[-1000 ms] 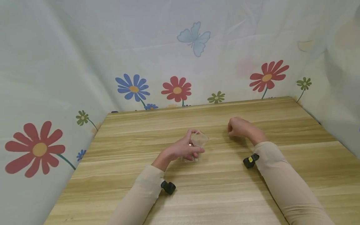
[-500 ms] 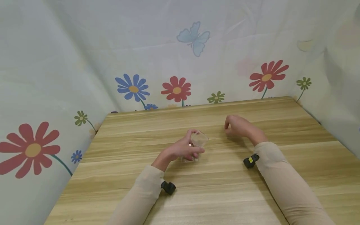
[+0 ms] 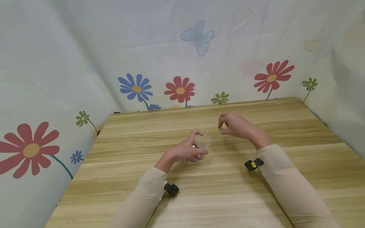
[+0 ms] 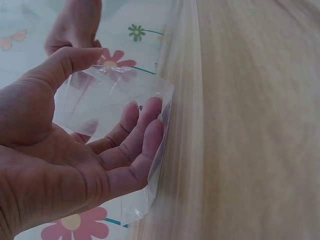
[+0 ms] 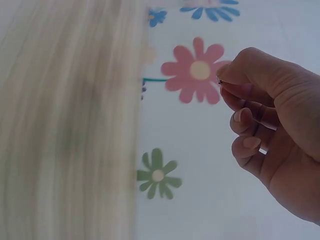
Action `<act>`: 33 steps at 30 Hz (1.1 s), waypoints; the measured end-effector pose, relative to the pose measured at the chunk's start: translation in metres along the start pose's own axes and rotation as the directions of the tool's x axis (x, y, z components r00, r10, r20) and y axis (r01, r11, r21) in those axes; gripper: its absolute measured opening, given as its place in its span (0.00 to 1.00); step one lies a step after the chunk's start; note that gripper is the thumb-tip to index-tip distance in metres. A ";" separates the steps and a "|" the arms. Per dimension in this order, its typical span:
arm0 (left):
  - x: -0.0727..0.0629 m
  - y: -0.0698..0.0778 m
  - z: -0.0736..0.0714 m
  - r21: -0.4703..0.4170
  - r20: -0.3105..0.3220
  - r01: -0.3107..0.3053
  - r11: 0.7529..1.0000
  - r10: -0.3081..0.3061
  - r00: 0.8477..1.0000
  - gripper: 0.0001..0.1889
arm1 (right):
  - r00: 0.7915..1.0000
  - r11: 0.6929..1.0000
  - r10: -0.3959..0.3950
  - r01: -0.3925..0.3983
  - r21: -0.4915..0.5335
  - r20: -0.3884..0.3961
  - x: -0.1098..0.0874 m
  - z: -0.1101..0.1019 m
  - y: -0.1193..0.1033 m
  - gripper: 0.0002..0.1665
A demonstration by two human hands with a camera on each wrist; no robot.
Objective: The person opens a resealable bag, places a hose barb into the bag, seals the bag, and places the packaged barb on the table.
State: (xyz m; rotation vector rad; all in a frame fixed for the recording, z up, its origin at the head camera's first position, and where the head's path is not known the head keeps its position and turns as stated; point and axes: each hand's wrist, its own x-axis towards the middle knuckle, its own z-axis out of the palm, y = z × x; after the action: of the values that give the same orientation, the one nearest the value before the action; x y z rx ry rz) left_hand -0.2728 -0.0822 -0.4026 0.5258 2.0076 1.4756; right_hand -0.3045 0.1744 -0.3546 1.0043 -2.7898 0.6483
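Lifted off the light wooden table (image 3: pixel 256 190) since a second ago, the right hand (image 3: pixel 236 126) now hovers nearer the left, its thumb and forefinger pressed together on a tiny dark object (image 5: pixel 219 81), too small to identify. Its other fingers curl loosely beneath. The left hand (image 3: pixel 183 151) has stayed put at the table's centre, gripping a small clear plastic bag (image 3: pixel 201 141): the thumb presses one side, the fingers (image 4: pixel 145 130) curve round the other, holding its mouth upward. The two hands are near each other but apart. Behind the table hangs a pale cloth printed with flowers (image 3: pixel 179 90).
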 end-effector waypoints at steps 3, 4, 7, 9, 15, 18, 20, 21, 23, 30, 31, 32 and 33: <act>0.000 -0.001 0.000 0.007 -0.001 -0.001 1.000 0.001 1.000 0.41 | 0.999 0.999 -0.035 0.035 -0.014 -0.005 0.000 -0.004 -0.013 0.02; 0.000 -0.001 0.000 0.008 -0.003 0.000 1.000 0.000 1.000 0.40 | 0.999 0.999 -0.050 0.050 -0.017 -0.007 0.000 -0.005 -0.017 0.02; 0.000 -0.002 0.000 0.013 -0.009 0.002 1.000 -0.002 1.000 0.39 | 0.996 0.996 -0.086 0.086 -0.022 -0.010 -0.001 -0.007 -0.026 0.02; 0.000 -0.002 0.000 0.013 -0.011 0.002 1.000 -0.002 1.000 0.39 | 0.994 0.994 -0.107 0.106 -0.019 -0.016 -0.001 -0.007 -0.031 0.02; 0.000 -0.003 0.001 0.008 -0.006 0.001 1.000 -0.001 1.000 0.42 | 0.980 0.980 -0.197 0.197 0.016 -0.024 -0.001 -0.001 -0.039 0.02; 0.000 -0.003 0.001 0.010 -0.007 0.005 1.000 -0.005 1.000 0.43 | 0.974 0.974 -0.226 0.226 0.022 -0.012 0.001 0.004 -0.042 0.01; 0.000 -0.002 0.001 0.013 -0.010 0.010 1.000 -0.010 1.000 0.42 | 0.973 0.973 -0.231 0.231 0.023 -0.004 0.002 0.007 -0.043 0.01; 0.000 -0.002 0.001 0.014 -0.012 0.012 1.000 -0.012 1.000 0.42 | 0.973 0.973 -0.230 0.230 0.023 -0.001 0.003 0.008 -0.044 0.01; -0.001 -0.002 0.002 0.017 -0.011 0.013 1.000 -0.013 1.000 0.42 | 0.974 0.974 -0.226 0.226 0.025 0.005 0.003 0.010 -0.046 0.03; -0.001 0.000 0.001 0.015 -0.012 0.018 1.000 -0.018 1.000 0.40 | 0.975 0.974 -0.224 0.223 0.043 0.015 0.004 0.013 -0.050 0.03; -0.002 0.001 0.002 0.017 -0.012 0.020 1.000 -0.020 1.000 0.40 | 0.974 0.974 -0.224 0.223 0.047 0.019 0.004 0.013 -0.050 0.03; -0.002 0.001 0.002 0.017 -0.013 0.024 1.000 -0.024 1.000 0.40 | 0.975 0.974 -0.223 0.221 0.050 0.023 0.005 0.013 -0.050 0.03; -0.002 0.002 0.002 0.018 -0.014 0.027 0.999 -0.027 1.000 0.41 | 0.975 0.974 -0.220 0.218 0.055 0.028 0.005 0.014 -0.050 0.03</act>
State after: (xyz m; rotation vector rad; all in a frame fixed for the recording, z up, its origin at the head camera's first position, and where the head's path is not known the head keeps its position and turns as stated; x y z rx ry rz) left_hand -0.2701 -0.0815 -0.4009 0.4961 2.0330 1.4495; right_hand -0.2762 0.1315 -0.3480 1.3218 -2.6483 0.6815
